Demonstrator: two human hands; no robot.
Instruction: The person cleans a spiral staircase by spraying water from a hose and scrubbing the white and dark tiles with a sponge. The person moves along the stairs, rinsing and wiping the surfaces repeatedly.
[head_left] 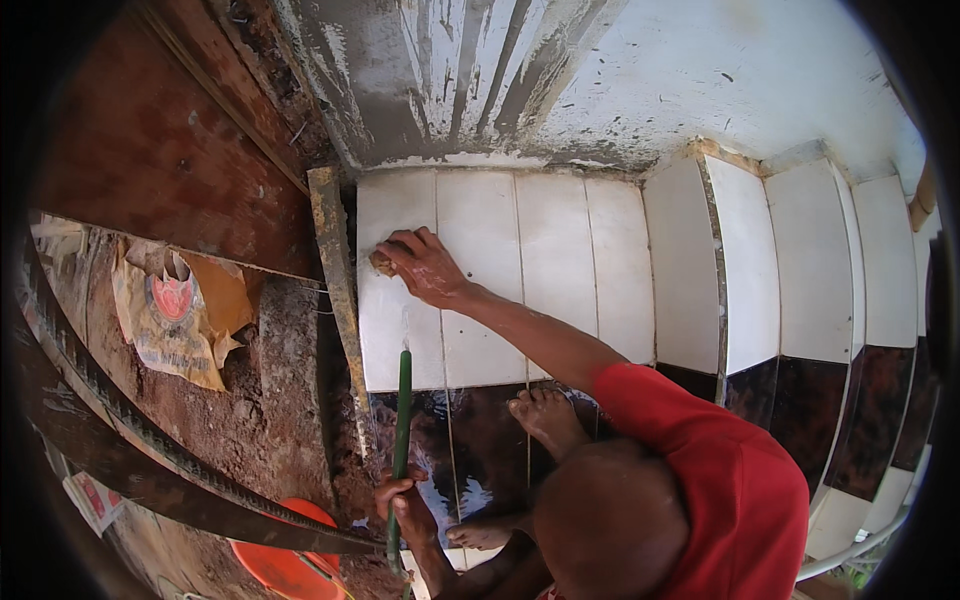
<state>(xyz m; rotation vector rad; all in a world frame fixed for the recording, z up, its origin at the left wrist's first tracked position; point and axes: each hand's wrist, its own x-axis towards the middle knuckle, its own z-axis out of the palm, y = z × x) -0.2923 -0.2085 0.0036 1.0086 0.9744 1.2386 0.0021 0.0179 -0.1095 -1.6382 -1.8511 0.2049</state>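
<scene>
Neither of my hands is in view. Below me a co-worker in a red shirt crouches barefoot over a tiled step. One of the co-worker's hands, at the end of an outstretched arm, presses a brownish sponge or wad on the white tiles. The co-worker's other hand is wrapped round a green hose. A thin stream of water seems to leave the hose's upper end over the white tile. The dark tiles along the front look wet.
A plastered wall rises behind the step, with white-and-dark tiled steps to the right. On the left are a reddish board, an upright wooden strip, a torn paper sack, and an orange basin on muddy ground.
</scene>
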